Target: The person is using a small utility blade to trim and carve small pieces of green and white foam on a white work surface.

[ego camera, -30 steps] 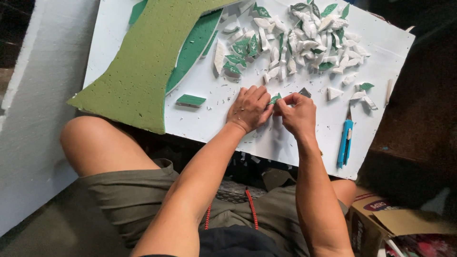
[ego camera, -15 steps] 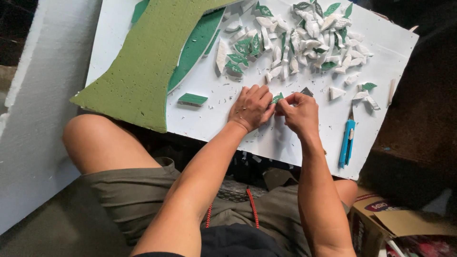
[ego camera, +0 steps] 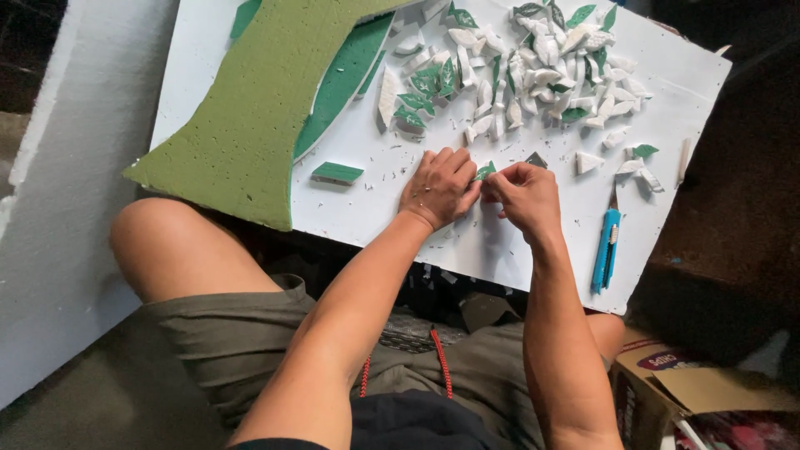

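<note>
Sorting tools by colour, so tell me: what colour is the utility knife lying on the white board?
Blue, the utility knife, seen in the head view.

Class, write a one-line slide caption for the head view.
Both hands, left and right, pinch a small green foam leaf over a white board.

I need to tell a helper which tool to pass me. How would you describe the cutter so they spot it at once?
Start at the white foam board across the person's lap. Near its right edge, beside the right hand, lies the utility knife. It is the only bright blue, long slim thing there, unlike the white and green leaf pieces.
</note>
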